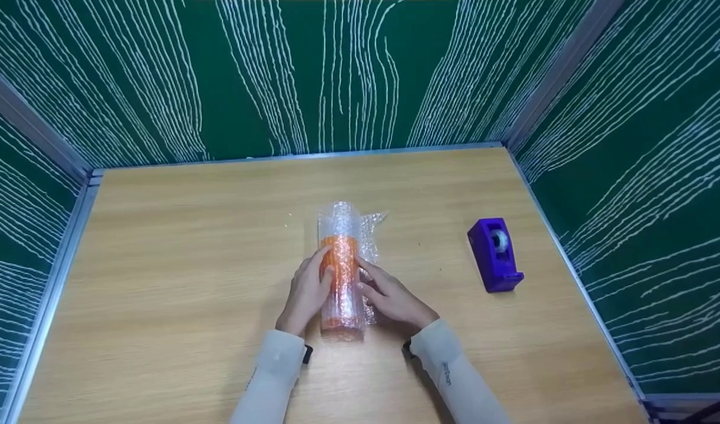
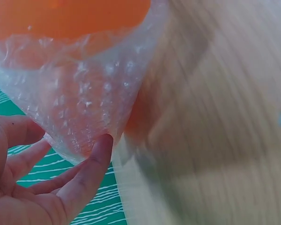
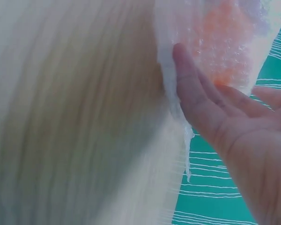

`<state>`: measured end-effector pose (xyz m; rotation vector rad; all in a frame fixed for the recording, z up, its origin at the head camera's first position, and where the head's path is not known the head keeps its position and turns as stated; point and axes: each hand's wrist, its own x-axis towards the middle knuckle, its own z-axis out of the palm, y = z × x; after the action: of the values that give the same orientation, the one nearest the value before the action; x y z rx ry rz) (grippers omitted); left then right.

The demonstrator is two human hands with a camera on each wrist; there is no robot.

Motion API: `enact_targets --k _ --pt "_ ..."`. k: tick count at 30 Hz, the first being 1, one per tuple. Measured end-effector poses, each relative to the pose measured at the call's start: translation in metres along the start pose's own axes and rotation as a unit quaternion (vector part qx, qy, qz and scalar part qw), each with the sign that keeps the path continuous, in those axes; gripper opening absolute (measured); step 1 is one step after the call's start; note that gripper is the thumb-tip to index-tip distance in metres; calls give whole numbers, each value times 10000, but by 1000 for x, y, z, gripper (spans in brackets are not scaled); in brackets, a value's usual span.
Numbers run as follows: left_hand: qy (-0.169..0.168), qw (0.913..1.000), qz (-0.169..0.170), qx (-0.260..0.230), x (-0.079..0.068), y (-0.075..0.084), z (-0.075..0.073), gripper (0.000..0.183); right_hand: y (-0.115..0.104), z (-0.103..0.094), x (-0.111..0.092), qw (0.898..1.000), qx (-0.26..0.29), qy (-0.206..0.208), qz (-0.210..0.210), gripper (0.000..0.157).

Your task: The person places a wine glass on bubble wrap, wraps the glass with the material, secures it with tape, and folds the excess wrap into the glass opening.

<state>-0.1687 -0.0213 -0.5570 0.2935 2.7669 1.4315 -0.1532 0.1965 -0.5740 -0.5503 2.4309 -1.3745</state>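
Note:
An orange cylinder (image 1: 339,253) lies wrapped in clear bubble wrap (image 1: 341,219), its length pointing away from me. The wrap extends past its far end, and a loose flap (image 1: 369,235) spreads out on the right side. My left hand (image 1: 305,291) holds the roll from the left, with the thumb over its upper side. From the right, my right hand (image 1: 395,297) holds it with fingers along its side, beside the flap. In the left wrist view, fingertips (image 2: 103,143) touch the bubble wrap near the roll's narrowed-looking end. The right wrist view shows fingers (image 3: 189,77) against the wrap's edge.
A purple tape dispenser (image 1: 494,256) with a roll of clear tape stands to the right on the wooden table (image 1: 171,265). Green panels (image 1: 360,76) with white lines enclose the table at the back and both sides, with metal framing along the edges.

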Motion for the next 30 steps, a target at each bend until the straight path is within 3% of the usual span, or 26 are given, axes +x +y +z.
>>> enact_targets --k 3,10,14,23,30 --pt "33 10000 63 41 1 0 1 47 -1 -2 -1 9999 -160 -14 44 61" --pt "16 9997 -194 -114 -1 0 5 49 0 -2 1 9988 261 -266 326 62" --pt "43 9995 -243 -202 -2 -2 6 52 -1 0 0 9983 316 -187 446 63" --pt "70 9996 -72 -257 -3 -1 6 53 -2 6 -3 9998 197 58 -10 64" --pt "-13 9998 -137 -164 -2 4 8 54 0 9 -4 9993 -21 361 -17 63"
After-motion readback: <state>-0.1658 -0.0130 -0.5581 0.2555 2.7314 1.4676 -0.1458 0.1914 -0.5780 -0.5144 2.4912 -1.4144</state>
